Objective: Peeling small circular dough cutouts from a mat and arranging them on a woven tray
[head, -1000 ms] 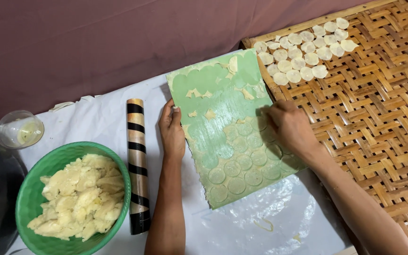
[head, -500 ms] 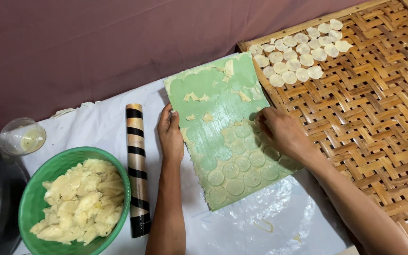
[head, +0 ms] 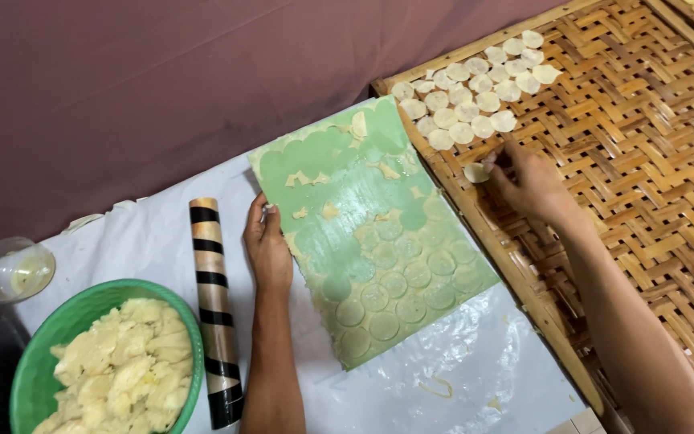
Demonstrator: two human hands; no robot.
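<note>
Dough disc [head: 475, 172], small, round and pale, is sitting pinched in the fingertips of our right hand [head: 528, 181], and we are lowering it onto the woven bamboo tray [head: 644, 161], just below the rows of discs [head: 475, 96] already lying there. So we are judging the step in hand as the carrying of cut rounds from the green board [head: 371, 241] across to the tray. Our left hand [head: 268, 249] is lying flat and open, grasping nothing, pressing the board's left edge to the white-covered surface [head: 475, 370]. More cut rounds are waiting in the dough sheet on the near half of the board, while the far half is showing bare green with scraps. The next move, as we are judging it, is calling for a light release so the disc lands flat, near its neighbours but not overlapping, and then a careful peel of another round without tearing it.

We are seeing no labels or signs. A rolling pin [head: 214, 313] banded in black and tan is lying beside the left hand; a green bowl [head: 42, 354] of lumpy dough is standing at the lower left, with a clear plastic container [head: 14, 269] behind it.
</note>
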